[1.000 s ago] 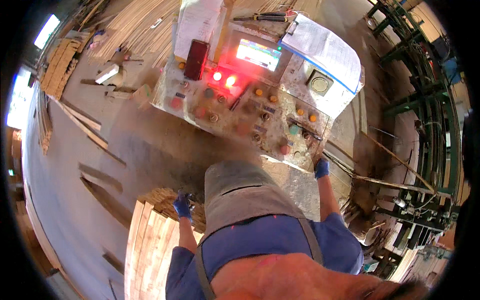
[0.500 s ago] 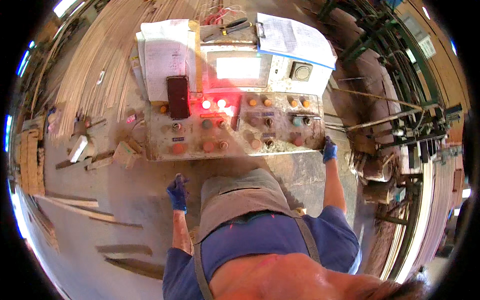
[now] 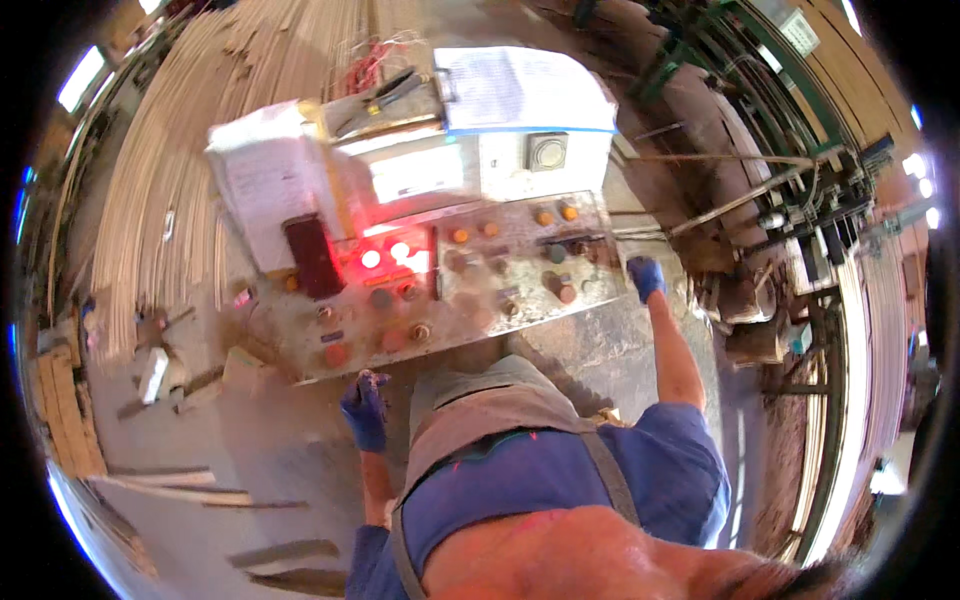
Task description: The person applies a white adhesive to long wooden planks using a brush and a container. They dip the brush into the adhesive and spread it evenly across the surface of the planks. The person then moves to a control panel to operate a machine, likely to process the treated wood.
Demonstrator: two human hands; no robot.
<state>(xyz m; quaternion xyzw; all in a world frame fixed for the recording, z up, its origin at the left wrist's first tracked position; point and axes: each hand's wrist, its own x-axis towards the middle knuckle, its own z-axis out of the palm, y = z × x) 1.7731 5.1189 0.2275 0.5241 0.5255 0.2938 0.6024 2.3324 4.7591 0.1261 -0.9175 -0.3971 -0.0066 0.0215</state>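
A worn metal control console (image 3: 470,325) with several round buttons and knobs stands before me. Two lamps (image 3: 385,255) on it glow red beneath a bright screen (image 3: 418,172). My left hand (image 3: 364,410), in a blue glove, hovers by the console's near edge with its fingers curled; whatever they may hold cannot be made out. Close against the right end of the console is my right hand (image 3: 646,278), also gloved in blue and closed, its fingertips partly hidden. A dark phone (image 3: 313,257) leans on the console's left part, over a stack of papers (image 3: 262,180).
Pliers (image 3: 392,92) and a clipboard with papers (image 3: 525,90) lie on top of the console. Long wood strips (image 3: 165,130) cover the floor at the far left. Green machine framing (image 3: 690,50) runs along the right side. Loose wood offcuts (image 3: 205,385) lie at left.
The console appears turned and shifted left in the view, its right end higher. My left hand shows slightly lower and nearer the console edge; my right hand stays by the right end.
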